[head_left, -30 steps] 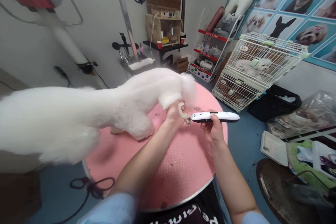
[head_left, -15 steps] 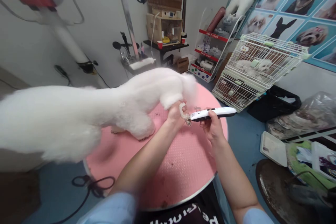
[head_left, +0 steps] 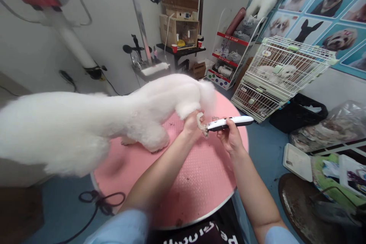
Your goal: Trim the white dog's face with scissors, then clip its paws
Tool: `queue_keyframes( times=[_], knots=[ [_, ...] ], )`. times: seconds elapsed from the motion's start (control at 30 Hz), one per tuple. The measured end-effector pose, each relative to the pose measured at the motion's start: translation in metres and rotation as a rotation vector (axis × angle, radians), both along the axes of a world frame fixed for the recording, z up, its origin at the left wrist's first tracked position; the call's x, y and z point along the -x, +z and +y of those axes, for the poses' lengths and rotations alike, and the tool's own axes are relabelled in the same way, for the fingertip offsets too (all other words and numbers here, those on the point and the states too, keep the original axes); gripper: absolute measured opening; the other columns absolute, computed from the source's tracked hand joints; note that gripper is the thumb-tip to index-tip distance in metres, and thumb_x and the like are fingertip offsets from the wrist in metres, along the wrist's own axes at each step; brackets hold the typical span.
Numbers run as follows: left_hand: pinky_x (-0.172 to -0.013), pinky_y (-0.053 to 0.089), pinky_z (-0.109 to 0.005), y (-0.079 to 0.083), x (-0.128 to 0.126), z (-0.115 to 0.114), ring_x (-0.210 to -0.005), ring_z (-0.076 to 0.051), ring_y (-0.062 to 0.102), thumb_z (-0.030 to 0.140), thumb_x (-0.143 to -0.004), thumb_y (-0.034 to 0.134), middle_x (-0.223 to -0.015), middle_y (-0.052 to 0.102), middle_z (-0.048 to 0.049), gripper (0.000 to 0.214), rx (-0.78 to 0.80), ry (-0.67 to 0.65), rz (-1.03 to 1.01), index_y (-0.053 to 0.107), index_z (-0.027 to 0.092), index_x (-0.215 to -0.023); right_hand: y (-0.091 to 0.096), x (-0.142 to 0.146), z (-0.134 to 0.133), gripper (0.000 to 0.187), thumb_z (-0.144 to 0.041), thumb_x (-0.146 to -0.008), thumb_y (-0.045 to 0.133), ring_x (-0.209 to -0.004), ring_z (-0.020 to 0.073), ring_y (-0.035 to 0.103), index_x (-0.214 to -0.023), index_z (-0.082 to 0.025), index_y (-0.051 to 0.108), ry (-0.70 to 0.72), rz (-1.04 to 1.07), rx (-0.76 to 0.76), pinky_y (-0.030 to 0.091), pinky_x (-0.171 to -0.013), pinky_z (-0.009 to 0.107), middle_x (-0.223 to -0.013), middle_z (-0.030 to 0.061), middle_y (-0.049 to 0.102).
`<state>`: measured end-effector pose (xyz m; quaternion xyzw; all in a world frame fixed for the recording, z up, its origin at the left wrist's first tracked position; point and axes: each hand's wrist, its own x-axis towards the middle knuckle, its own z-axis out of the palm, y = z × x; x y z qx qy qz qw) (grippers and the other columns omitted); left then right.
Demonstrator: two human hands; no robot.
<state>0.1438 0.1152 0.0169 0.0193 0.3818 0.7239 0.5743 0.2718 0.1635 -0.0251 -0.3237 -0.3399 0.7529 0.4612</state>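
Note:
A white fluffy dog (head_left: 171,95) stands on a round pink grooming table (head_left: 200,175), its head end out of sight at the left or hidden. My left hand (head_left: 192,122) is closed around one of its legs near the table's far right side. The dog's paw (head_left: 203,127) pokes out past my fingers, its tip greyish. In my right hand (head_left: 231,137) is a slim white and black hair clipper (head_left: 230,123), gripped between thumb and fingers. The clipper's blade end points left and touches or nearly touches the paw; I cannot tell which.
A black cable (head_left: 100,202) loops by the table's left edge. Behind stand a tool tray (head_left: 154,70), a red-edged shelf rack (head_left: 228,57) and a wire cage (head_left: 280,76) with white dogs. A black bag (head_left: 299,112) lies on the floor at right.
The clipper has shifted slightly left and its rear end now reaches less far right. The paw and my left hand have moved a touch to the right.

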Motion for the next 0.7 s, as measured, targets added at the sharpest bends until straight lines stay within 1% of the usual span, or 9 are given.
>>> queue_keyframes(
  times=[0.1, 0.27, 0.4, 0.53, 0.63, 0.7],
  knots=[
    [-0.041, 0.019, -0.022, 0.0021, -0.0009, -0.0002, -0.036, -0.008, 0.025, 0.013, -0.083, 0.040, -0.046, 0.030, 0.0057, 0.014, 0.012, -0.010, -0.016, 0.044, 0.018, -0.070, -0.0011, -0.0009, 0.0005, 0.035, -0.039, -0.057, 0.082, -0.032, 0.0061, 0.050, -0.076, -0.019, 0.061, -0.011, -0.004, -0.046, 0.041, -0.029, 0.015, -0.067, 0.0028, 0.076],
    [-0.042, 0.021, -0.021, 0.0044, -0.0018, 0.0009, -0.036, -0.008, 0.024, 0.012, -0.083, 0.040, -0.047, 0.029, 0.0064, 0.015, 0.045, 0.048, -0.018, 0.042, 0.019, -0.069, -0.0032, -0.0018, -0.0011, 0.034, -0.037, -0.059, 0.081, -0.037, 0.0071, 0.055, -0.083, -0.020, 0.064, -0.010, -0.002, -0.077, 0.046, -0.034, 0.016, -0.078, 0.0037, 0.079],
    [-0.041, 0.021, -0.022, 0.0046, -0.0024, 0.0008, -0.036, -0.009, 0.025, 0.015, -0.084, 0.043, -0.048, 0.029, 0.0065, 0.015, 0.083, 0.017, -0.031, 0.042, 0.019, -0.069, -0.0034, -0.0014, -0.0027, 0.031, -0.035, -0.058, 0.079, -0.033, 0.0058, 0.049, -0.078, -0.021, 0.060, -0.037, 0.000, -0.144, 0.038, -0.030, 0.015, -0.072, 0.0018, 0.078],
    [-0.040, 0.023, -0.022, 0.0046, -0.0027, 0.0010, -0.036, -0.009, 0.025, 0.013, -0.083, 0.041, -0.049, 0.029, 0.0061, 0.016, 0.081, 0.045, -0.020, 0.043, 0.019, -0.068, -0.0023, -0.0002, -0.0052, 0.033, -0.034, -0.058, 0.077, -0.041, 0.0086, 0.056, -0.083, -0.022, 0.060, -0.052, -0.031, -0.194, 0.041, -0.034, 0.017, -0.075, 0.0027, 0.078],
    [-0.040, 0.024, -0.021, 0.0035, -0.0023, 0.0021, -0.036, -0.008, 0.025, 0.014, -0.083, 0.044, -0.049, 0.028, 0.0067, 0.016, 0.088, 0.041, -0.010, 0.042, 0.019, -0.068, -0.0027, -0.0008, -0.0073, 0.033, -0.032, -0.058, 0.075, -0.045, 0.0102, 0.058, -0.084, -0.022, 0.058, -0.094, -0.039, -0.234, 0.037, -0.034, 0.016, -0.072, 0.0014, 0.077],
    [-0.041, 0.023, -0.021, 0.0022, -0.0021, 0.0031, -0.036, -0.008, 0.025, 0.014, -0.084, 0.045, -0.049, 0.028, 0.0070, 0.017, 0.099, 0.048, -0.012, 0.041, 0.019, -0.068, -0.0036, -0.0018, -0.0092, 0.032, -0.031, -0.059, 0.075, -0.047, 0.0104, 0.058, -0.085, -0.023, 0.057, -0.100, -0.041, -0.267, 0.038, -0.035, 0.017, -0.074, 0.0009, 0.076]
  ],
)
